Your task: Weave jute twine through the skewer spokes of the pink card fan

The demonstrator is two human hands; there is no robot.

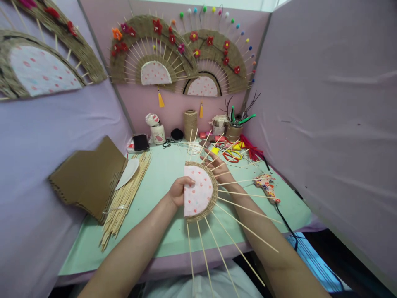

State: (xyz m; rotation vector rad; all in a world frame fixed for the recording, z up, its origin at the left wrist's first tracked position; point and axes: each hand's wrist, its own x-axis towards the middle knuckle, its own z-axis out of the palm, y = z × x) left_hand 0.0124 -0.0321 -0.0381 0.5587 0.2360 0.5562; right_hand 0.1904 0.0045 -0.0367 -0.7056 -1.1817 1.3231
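Note:
My left hand (pixel 177 191) grips the straight edge of a half-made fan (pixel 198 191): a pink dotted half-disc rimmed with woven twine, with thin wooden sticks radiating out. My right hand (pixel 217 165) lies behind the fan among the sticks with its fingers spread. The fan is held above the green table (pixel 161 182).
A bundle of bamboo sticks (pixel 124 198) and cardboard pieces (pixel 89 178) lie at the left. A twine spool (pixel 190 123), a cup (pixel 158 133), a jar of tools (pixel 233 130), scissors (pixel 232 155) and a glue gun (pixel 267 187) stand at the back and right. Finished fans (pixel 151 49) hang on the wall.

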